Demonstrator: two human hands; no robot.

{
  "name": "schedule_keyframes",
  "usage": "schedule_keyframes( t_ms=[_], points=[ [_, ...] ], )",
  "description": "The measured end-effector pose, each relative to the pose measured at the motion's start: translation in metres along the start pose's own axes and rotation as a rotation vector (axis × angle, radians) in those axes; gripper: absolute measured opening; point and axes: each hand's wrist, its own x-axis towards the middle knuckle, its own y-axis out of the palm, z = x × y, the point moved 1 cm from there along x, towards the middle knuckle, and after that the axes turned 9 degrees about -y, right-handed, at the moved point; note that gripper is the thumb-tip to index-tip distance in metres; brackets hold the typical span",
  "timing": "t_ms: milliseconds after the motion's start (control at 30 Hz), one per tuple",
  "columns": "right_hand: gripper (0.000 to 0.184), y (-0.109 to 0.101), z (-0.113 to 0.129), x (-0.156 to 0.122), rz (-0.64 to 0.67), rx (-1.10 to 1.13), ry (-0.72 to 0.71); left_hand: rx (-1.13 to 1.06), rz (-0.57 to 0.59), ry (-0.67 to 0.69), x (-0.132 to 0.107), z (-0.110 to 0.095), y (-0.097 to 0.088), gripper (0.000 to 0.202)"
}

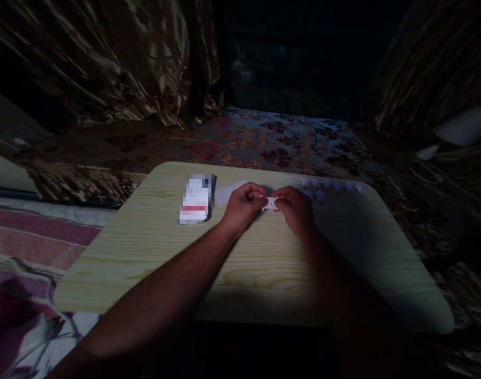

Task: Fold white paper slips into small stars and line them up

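The left hand (244, 206) and right hand (296, 207) grasped opposite ends of a small white paper (270, 202) between their fingers, over the far half of the bench (248, 263). A pale strip (228, 193) lay just beside the left hand, a blurred item (195, 196) farther left, small folded pieces (327, 185) beyond the right hand.

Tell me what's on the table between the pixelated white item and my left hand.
In the head view, a flat pale strip, seemingly paper, lies between the pixelated white item and your left hand.
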Motion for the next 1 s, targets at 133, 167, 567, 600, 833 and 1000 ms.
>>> schedule_keyframes(
  t_ms=[133, 167, 567, 600, 833, 1000],
  points=[
    [0.026, -0.0003, 0.0006, 0.0017, -0.001, -0.012, 0.044, 0.045, -0.030, 0.070, -0.0025, -0.0042, 0.0013, 0.026],
    [0.027, 0.0001, 0.0001, 0.0019, 0.002, 0.012, 0.067, 0.050, -0.034, 0.080, -0.0034, -0.0054, 0.0019, 0.026],
    [0.013, 0.0022, -0.0055, 0.0011, -0.010, 0.110, 0.157, 0.071, -0.028, 0.103, -0.0041, -0.0054, 0.0030, 0.029],
    [0.014, 0.0020, -0.0051, 0.0011, -0.007, 0.102, 0.153, 0.074, -0.032, 0.101, -0.0041, -0.0052, 0.0027, 0.029],
    [0.019, 0.0012, -0.0030, 0.0010, 0.006, 0.124, 0.155, 0.101, -0.057, 0.076, -0.0032, -0.0031, -0.0001, 0.024],
    [0.019, 0.0006, -0.0037, 0.0009, 0.005, 0.171, 0.149, 0.072, -0.043, 0.078, -0.0037, -0.0035, 0.0007, 0.022]
  ],
)
